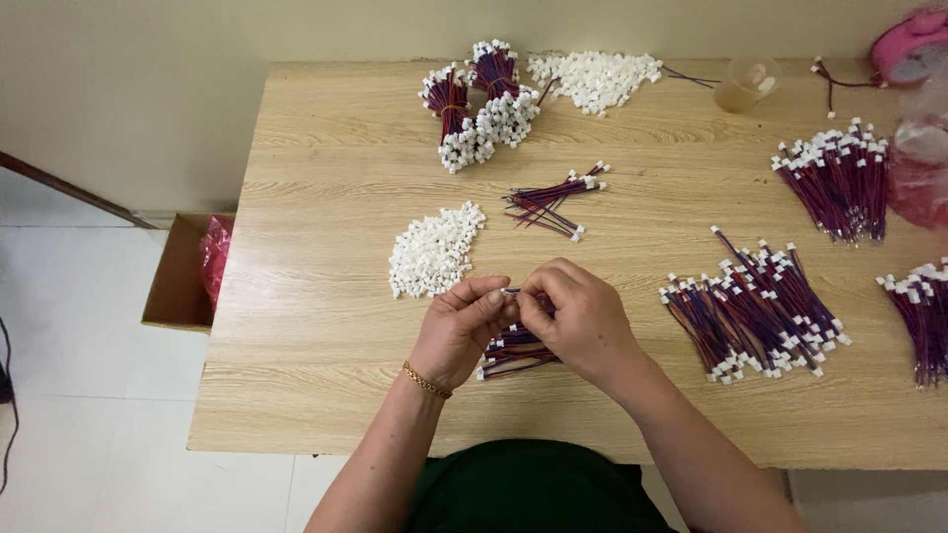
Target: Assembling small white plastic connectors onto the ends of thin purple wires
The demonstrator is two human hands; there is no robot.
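Observation:
My left hand [462, 328] and my right hand [578, 318] meet above the near middle of the wooden table [326, 375]. Their fingertips pinch a short red-and-blue wire lead [512, 292] between them. The lead's end is mostly hidden by the fingers. A small bundle of similar wire leads [513, 353] lies on the table directly under my hands. A pile of small white plastic connectors [433, 251] sits just beyond my left hand. A gold bracelet [426, 380] is on my left wrist.
Loose wires [551, 201] lie mid-table. Bundled wire leads [479, 99] and another white connector pile [593, 77] sit at the far edge. Large wire heaps [755, 311] [837, 178] [923, 311] fill the right side. A clear cup [746, 84] stands far right. A cardboard box [183, 271] sits on the floor.

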